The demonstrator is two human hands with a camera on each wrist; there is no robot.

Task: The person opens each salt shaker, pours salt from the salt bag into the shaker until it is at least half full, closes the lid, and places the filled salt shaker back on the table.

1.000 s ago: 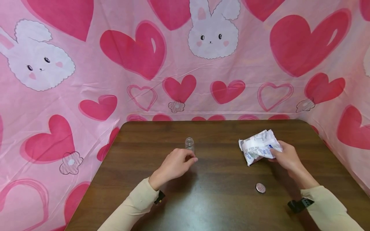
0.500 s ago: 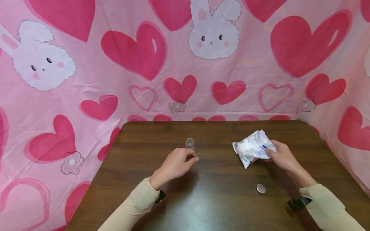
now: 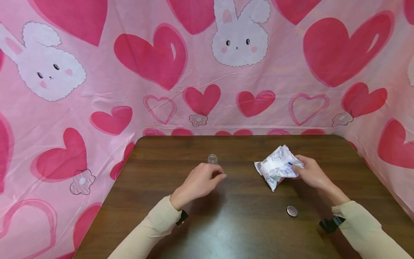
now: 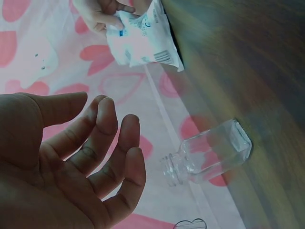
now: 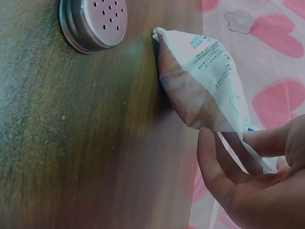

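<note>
My left hand [image 3: 199, 181] hovers over the table just in front of a small clear glass shaker jar [image 3: 212, 158], whose body it largely hides in the head view. In the left wrist view the lidless jar [image 4: 209, 155] stands apart from the loosely curled fingers, and nothing lies in that hand. My right hand [image 3: 313, 174] pinches one end of a white printed plastic packet [image 3: 276, 166]. Seen from the right wrist, the packet [image 5: 200, 81] has a clear underside, with thumb and fingers at its end. A perforated metal shaker lid [image 3: 291, 211] lies holes up nearer me.
The dark wooden table [image 3: 245, 230] has tiny pale specks on it in the right wrist view. A pink cloth [image 3: 226, 79] with hearts and rabbits hangs behind the table and along its sides.
My right hand has carried the packet leftward, closer to the jar. My left hand has shifted slightly up and right, covering more of the jar. The lid stays where it was.
</note>
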